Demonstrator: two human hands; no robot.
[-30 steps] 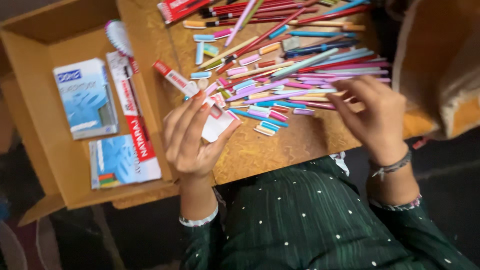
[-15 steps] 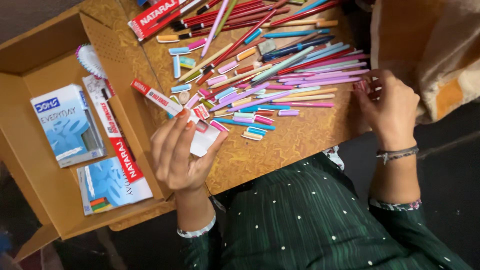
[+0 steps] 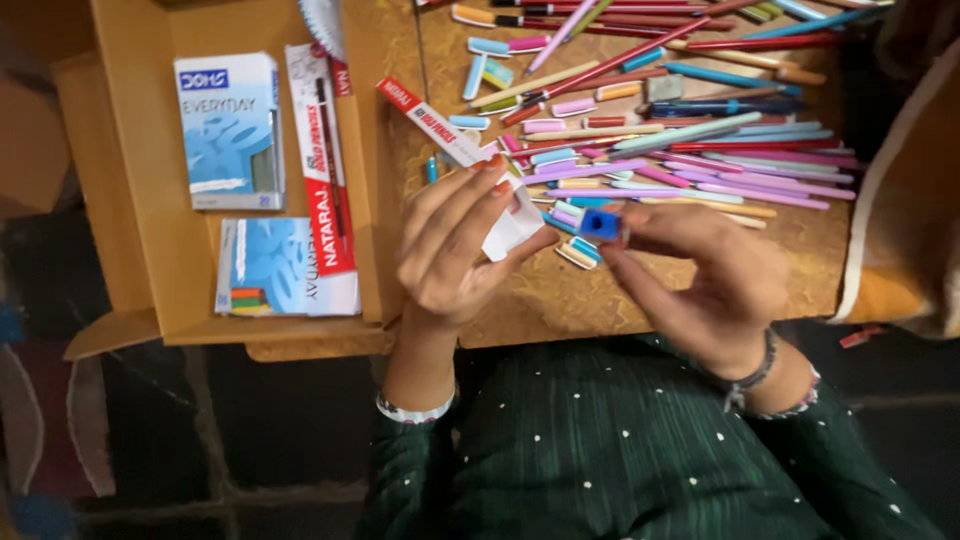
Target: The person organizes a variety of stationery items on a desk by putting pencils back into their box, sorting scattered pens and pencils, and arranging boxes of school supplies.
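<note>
My left hand (image 3: pixel 455 240) grips a long red-and-white pencil box (image 3: pixel 440 130) by its open white end, holding it slanted above the wooden table (image 3: pixel 560 290). My right hand (image 3: pixel 700 270) pinches a small blue block, likely a sharpener (image 3: pixel 600 224), right beside the box's open end. Behind both hands lies a heap of pencils, pens and loose caps (image 3: pixel 660 130) in pink, purple, blue and red.
A cardboard box (image 3: pixel 130 150) stands at the left, holding two blue stationery packs (image 3: pixel 228 130) and a red-and-white pencil pack (image 3: pixel 322 160). A beige cloth bag (image 3: pixel 900 220) hangs past the table's right edge. My dark green dotted clothing fills the foreground.
My right hand left the table's right edge and came in to the middle, now holding the blue block next to the pencil box. The view shifted left.
</note>
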